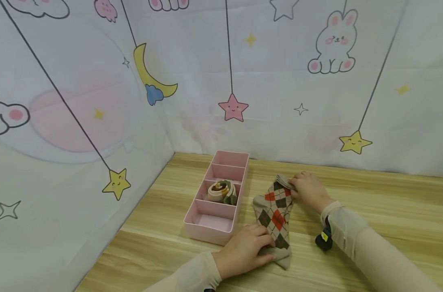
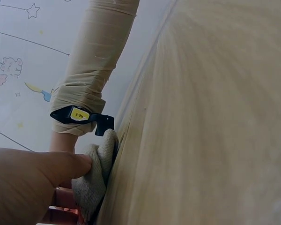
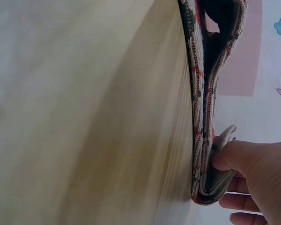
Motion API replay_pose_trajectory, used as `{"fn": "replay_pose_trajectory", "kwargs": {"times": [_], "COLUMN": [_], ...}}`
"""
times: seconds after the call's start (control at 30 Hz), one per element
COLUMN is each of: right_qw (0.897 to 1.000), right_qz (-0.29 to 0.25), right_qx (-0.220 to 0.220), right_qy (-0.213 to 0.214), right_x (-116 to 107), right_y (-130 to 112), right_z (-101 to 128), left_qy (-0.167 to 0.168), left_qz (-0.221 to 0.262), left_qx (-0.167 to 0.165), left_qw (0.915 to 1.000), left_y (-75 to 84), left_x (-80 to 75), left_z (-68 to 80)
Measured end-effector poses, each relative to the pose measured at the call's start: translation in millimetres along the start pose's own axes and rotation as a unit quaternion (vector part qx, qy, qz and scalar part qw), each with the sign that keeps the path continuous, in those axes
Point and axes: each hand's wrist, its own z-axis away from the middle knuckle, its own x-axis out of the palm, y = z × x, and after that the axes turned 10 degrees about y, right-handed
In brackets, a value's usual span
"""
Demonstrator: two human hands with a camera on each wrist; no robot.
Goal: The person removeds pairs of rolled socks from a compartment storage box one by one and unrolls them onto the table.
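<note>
A brown argyle sock [image 1: 275, 214] with red and dark diamonds lies flat on the wooden table [image 1: 382, 211]. My left hand [image 1: 259, 246] pinches its grey toe end nearest me, thumb on top of the fabric [image 2: 94, 180]. My right hand [image 1: 295, 187] grips the ribbed cuff at the far end, the thumb pressed on the cuff [image 3: 214, 183]. Just left of the sock stands a pink divided box [image 1: 192, 213]. One of its middle compartments holds a rolled sock [image 1: 222, 191] in beige, olive and brown.
The box's other compartments look bare. A cloth backdrop printed with stars, a moon and rabbits closes off the back [image 1: 280, 81] and the left side [image 1: 61, 142]. A black camera mount with a yellow label [image 1: 324, 237] sits on my right wrist.
</note>
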Motion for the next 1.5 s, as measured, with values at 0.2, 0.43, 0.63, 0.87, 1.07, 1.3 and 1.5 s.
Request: {"fn": "replay_pose_trajectory", "kwargs": {"times": [0.2, 0.43, 0.63, 0.87, 1.07, 1.3, 1.5], "right_qw": [1.000, 0.999, 0.999, 0.997, 0.993, 0.988, 0.984], "right_qz": [-0.016, -0.018, -0.019, -0.048, -0.086, -0.105, -0.117], "right_qx": [0.008, -0.001, 0.011, 0.039, 0.076, 0.114, 0.131], "right_qy": [0.020, 0.043, 0.045, 0.049, 0.038, 0.016, 0.008], "right_x": [0, -1, -4, -2, -1, 1, 4], "right_y": [1, 3, 6, 12, 17, 22, 25], "right_z": [1, 1, -1, -3, -2, -5, -8], "left_qy": [-0.001, -0.001, 0.001, -0.011, -0.012, -0.011, -0.005], "left_qz": [0.001, -0.003, -0.003, 0.000, -0.002, -0.007, -0.014], "left_qx": [0.001, -0.002, -0.002, -0.006, -0.003, 0.001, 0.007], "left_qw": [1.0000, 1.0000, 1.0000, 0.9999, 0.9999, 0.9999, 0.9999], "left_y": [-0.3, -0.8, -1.4, -0.9, 0.4, 0.9, 0.1], "left_x": [-0.1, -0.4, -0.1, -0.3, -0.8, -1.2, -1.2], "left_z": [0.0, 0.5, 0.3, 0.1, 0.0, 0.2, 0.5]}}
